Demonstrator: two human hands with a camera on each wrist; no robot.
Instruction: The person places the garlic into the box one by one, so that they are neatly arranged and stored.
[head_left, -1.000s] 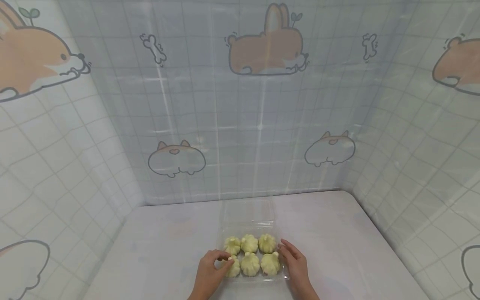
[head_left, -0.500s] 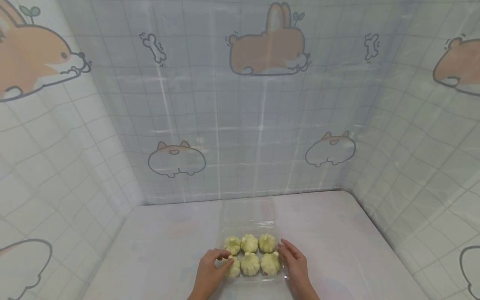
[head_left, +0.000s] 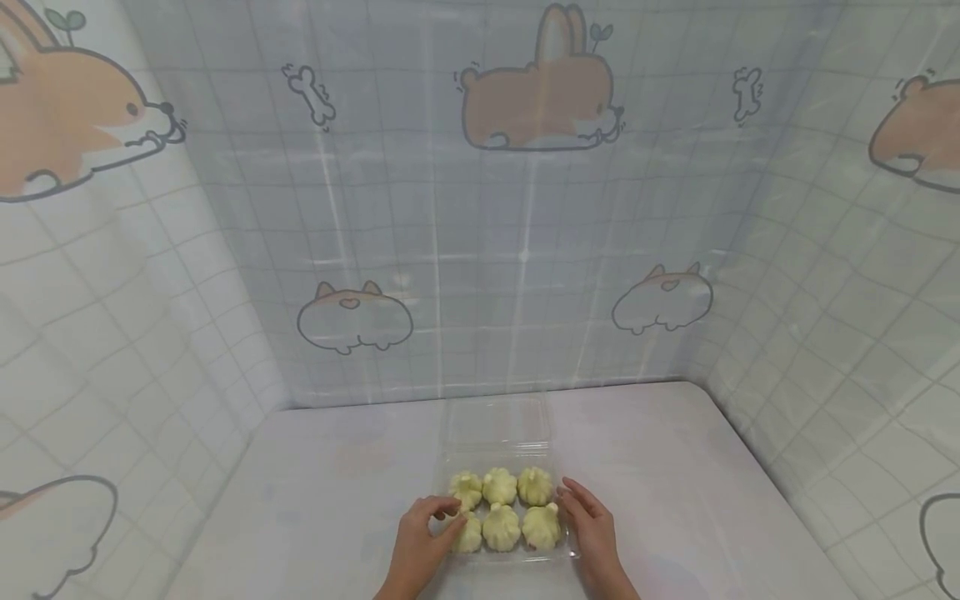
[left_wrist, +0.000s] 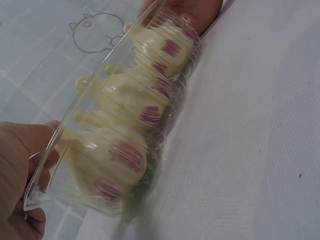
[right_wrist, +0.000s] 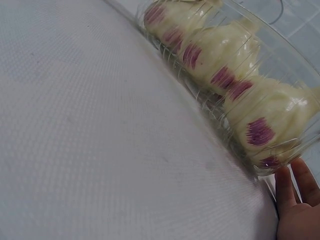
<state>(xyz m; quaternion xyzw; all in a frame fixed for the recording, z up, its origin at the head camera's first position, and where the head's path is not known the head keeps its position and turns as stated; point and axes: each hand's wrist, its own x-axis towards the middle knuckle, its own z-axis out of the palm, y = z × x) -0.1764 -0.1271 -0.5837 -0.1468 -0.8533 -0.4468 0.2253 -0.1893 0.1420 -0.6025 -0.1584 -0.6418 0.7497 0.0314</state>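
Observation:
A clear plastic clamshell box [head_left: 516, 560] stands near the front of the table, holding several pale garlic bulbs [head_left: 501, 527] in two rows. Purple streaks mark the bulbs' undersides in both wrist views. My left hand [head_left: 418, 533] reaches over the box's left side, thumb and index finger pinching the stem of the front-left garlic bulb [head_left: 471, 535]. In the left wrist view its curled fingers partly hide behind the clear rim [left_wrist: 95, 75]. Along the box's right wall lies my right hand [head_left: 592, 527], fingers fairly straight; in the right wrist view its fingertips [right_wrist: 284, 175] meet the box's corner.
The box's clear lid [head_left: 497, 422] lies folded back toward the rear wall. A pale cloth covers the table [head_left: 660, 467]. Tiled sheeting with cartoon dog prints [head_left: 536, 104] encloses the table at the back and both sides.

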